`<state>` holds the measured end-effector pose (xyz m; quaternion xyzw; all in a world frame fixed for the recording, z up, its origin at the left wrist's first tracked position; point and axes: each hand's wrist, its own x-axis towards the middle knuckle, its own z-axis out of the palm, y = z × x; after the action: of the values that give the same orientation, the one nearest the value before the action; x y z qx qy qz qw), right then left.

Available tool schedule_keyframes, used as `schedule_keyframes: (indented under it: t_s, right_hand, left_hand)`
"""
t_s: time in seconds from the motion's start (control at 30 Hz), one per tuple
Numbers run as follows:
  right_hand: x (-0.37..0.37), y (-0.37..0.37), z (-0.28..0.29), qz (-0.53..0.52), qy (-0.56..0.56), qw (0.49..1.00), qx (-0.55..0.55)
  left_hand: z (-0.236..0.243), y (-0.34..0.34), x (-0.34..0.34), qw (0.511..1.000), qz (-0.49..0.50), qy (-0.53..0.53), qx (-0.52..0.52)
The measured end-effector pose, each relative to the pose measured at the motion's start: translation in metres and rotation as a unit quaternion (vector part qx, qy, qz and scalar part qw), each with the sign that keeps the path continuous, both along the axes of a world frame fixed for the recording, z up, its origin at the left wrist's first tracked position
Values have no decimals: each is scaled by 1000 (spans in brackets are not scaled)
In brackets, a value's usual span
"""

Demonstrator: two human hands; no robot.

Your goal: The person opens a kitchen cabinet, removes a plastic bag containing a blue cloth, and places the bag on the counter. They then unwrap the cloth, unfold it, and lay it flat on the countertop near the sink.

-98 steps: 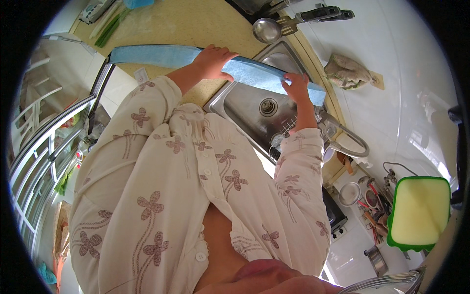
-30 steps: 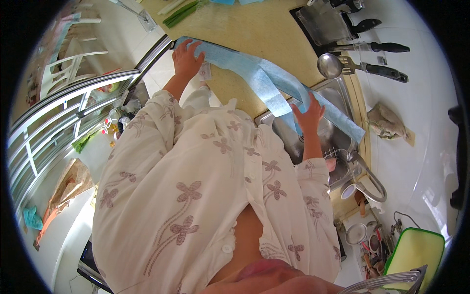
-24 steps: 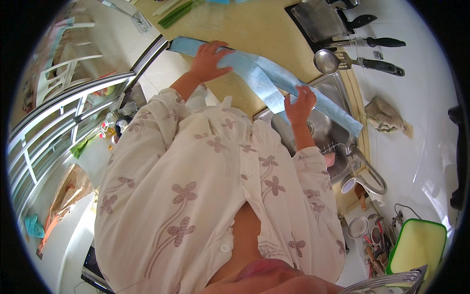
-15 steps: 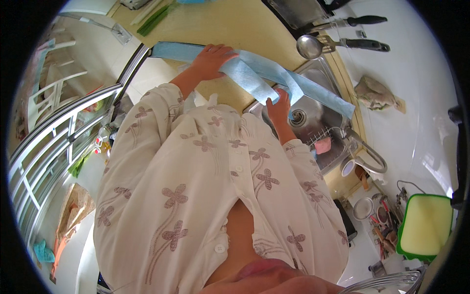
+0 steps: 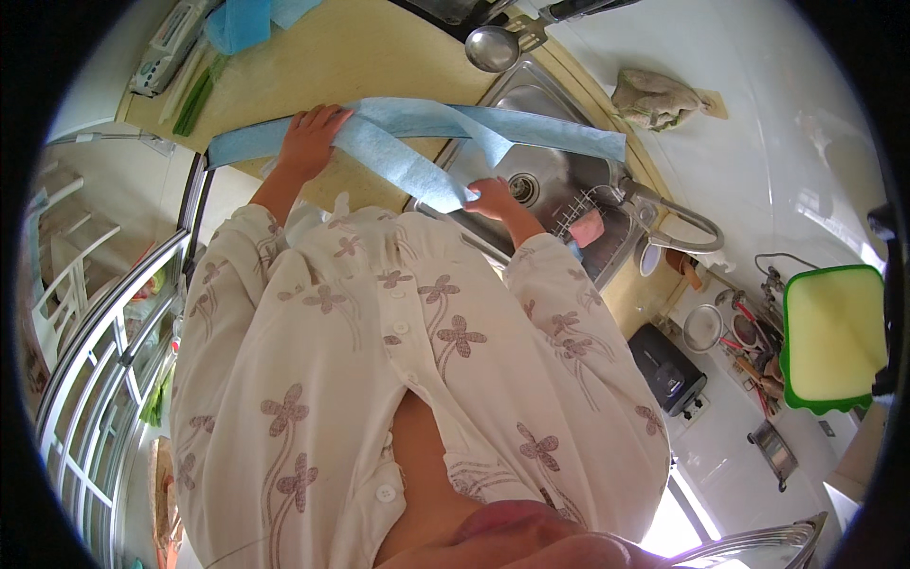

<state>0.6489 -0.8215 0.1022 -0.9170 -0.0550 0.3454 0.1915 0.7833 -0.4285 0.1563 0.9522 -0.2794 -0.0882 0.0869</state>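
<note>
A long light-blue strip of thin cloth (image 5: 559, 133) runs from the counter's left end across the sink, with a dark line along part of its edge. A loose length of the same blue cloth (image 5: 398, 161) folds over it and slants toward me. My left hand (image 5: 313, 142) is closed on the strip near the fold, its fingers over the far side. My right hand (image 5: 498, 199) pinches the near end of the loose length, above the sink's near edge. Part of the cloth between hangs as a pointed flap.
The metal sink (image 5: 540, 180) holds a wire rack with a pink sponge (image 5: 586, 228) beside the faucet (image 5: 673, 213). Green onions (image 5: 194, 100), a wipes pack (image 5: 171, 47) and more blue cloth (image 5: 237, 24) lie far left. A ladle (image 5: 491, 47) hangs at the back wall.
My right hand has drawn the loose end toward me and down, so it lies straighter. The view has shifted; my left hand still stays at the fold.
</note>
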Motion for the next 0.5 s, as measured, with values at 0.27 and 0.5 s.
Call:
schedule_keyframes:
  t_s: [0.27,0.5]
  right_hand:
    - [-24,-94,33,-56,66,996,12]
    - [-8,-82,26,-257,46,937,234]
  left_hand:
    - [-8,13,3,993,92,-22,-65]
    - [-26,23,3,963,213,-61,-152]
